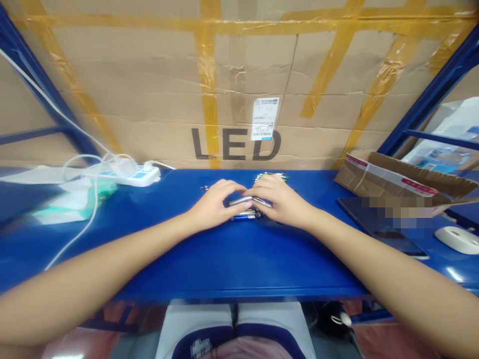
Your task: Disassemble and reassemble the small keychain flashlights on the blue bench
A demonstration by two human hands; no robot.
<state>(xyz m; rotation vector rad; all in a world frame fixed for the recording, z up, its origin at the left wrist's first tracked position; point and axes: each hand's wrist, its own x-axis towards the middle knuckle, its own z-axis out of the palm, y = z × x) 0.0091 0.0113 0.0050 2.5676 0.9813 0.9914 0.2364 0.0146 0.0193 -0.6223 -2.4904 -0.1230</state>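
My left hand (215, 204) and my right hand (282, 202) meet over the middle of the blue table (239, 259). Between the left thumb and fingers is a silver pen part (240, 200). A second slim silver pen part (262, 202) sits in the right fingers, its end close to the first. Whether the two parts are joined, I cannot tell. Just below the fingers lie several pens, among them a blue pen (242, 218). Thin green and white pen pieces (284, 176) show behind the right hand, partly covered by it. Tiny metal pieces (204, 188) lie beyond the left hand.
A white power strip (140, 175) with cables and a green-white packet (75, 202) are at the left. On the right are an open cardboard box (389, 174), a dark tablet-like slab (370, 224) and a white mouse (458, 239). A large taped carton (157, 99) stands behind.
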